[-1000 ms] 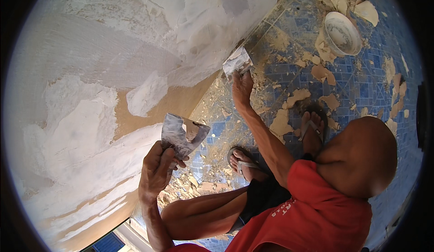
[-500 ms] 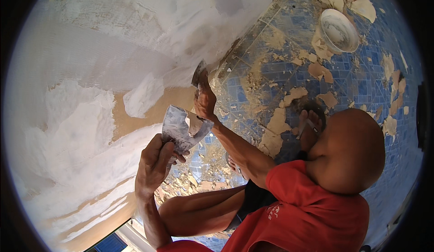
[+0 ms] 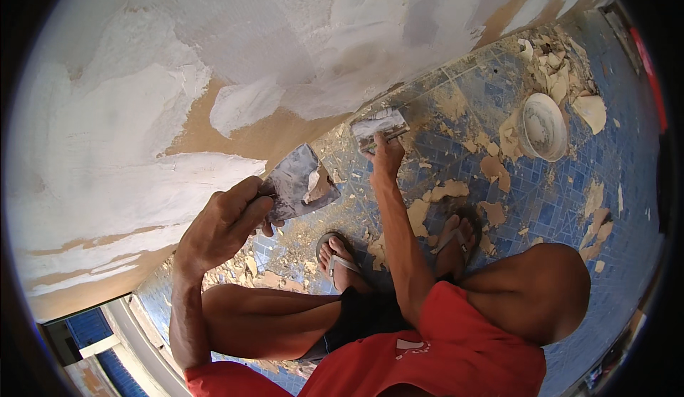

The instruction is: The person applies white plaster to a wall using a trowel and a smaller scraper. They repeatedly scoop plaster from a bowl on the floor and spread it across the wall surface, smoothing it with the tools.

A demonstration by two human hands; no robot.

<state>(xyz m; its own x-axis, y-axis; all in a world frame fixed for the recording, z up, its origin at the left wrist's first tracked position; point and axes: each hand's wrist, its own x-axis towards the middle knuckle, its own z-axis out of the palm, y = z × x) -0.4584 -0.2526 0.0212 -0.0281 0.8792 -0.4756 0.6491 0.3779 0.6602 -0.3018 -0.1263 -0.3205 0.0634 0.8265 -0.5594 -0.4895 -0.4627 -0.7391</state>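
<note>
The left hand [image 3: 224, 222] is closed on the left blade [image 3: 288, 183], thumb on the near side and fingers curled behind. A pale dab of putty [image 3: 316, 185] sits toward that blade's far edge. The person would do well to keep this blade fairly level, so the dab does not slide off, and to take small loads from it.

The right hand [image 3: 387, 156], farther forward, is also closed, gripping the right blade [image 3: 381, 123], whose face is streaked white and grey. It is beside the foot of the wall; whether its edge touches there cannot be told. A low, even angle and light, steady pressure should leave the smoothest coat, and keeping the edge off the floor's grit should prevent scratches.

Ahead of the left hand rises the wall [image 3: 142, 55], patchily coated in white and grey, with a bare tan patch [image 3: 199, 123] showing between the coats. Under and beyond the right hand spreads the blue tiled floor [image 3: 563, 194], strewn with flakes [image 3: 496, 172]. Well to that hand's right stands a white bowl [image 3: 553, 156], with rubble [image 3: 563, 76] just past it.
</note>
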